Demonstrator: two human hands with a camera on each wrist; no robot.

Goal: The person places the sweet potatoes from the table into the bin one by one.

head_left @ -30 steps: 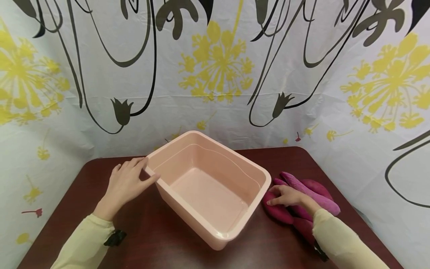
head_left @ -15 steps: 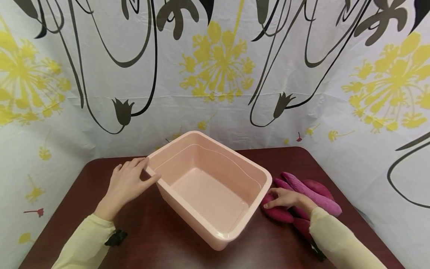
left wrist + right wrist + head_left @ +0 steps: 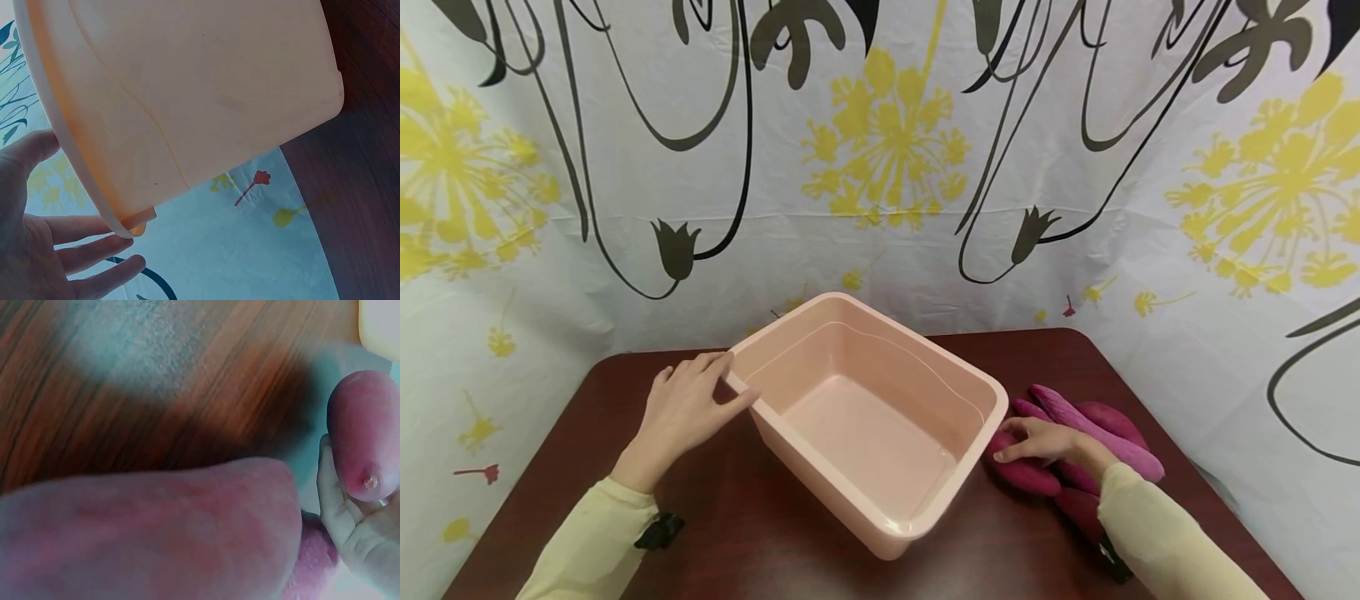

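A pale pink plastic basin [image 3: 880, 533] stands in the middle of the dark wooden table. My left hand [image 3: 681, 408] rests at its left rim, fingers and thumb nearly straight. In the left wrist view the left hand [image 3: 37, 244] touches that rim with its thumb and fingertips, apart from each other. To the right of the basin my right hand [image 3: 1043, 440] grips a reddish sweet potato [image 3: 1026, 475]. The right wrist view shows its fingers around the sweet potato [image 3: 365, 428], and a larger sweet potato [image 3: 156, 531] close to the camera.
More sweet potatoes lie bunched under and beside the right forearm, including a long pink one [image 3: 1097, 433] and a darker one [image 3: 1112, 419]. Behind the table [image 3: 760, 550] hangs a white patterned cloth [image 3: 880, 250], which also encloses both sides.
The right hand has stayed on the sweet potato, with only slight shifts of hand and sweet potato. The left hand and the basin hold their places.
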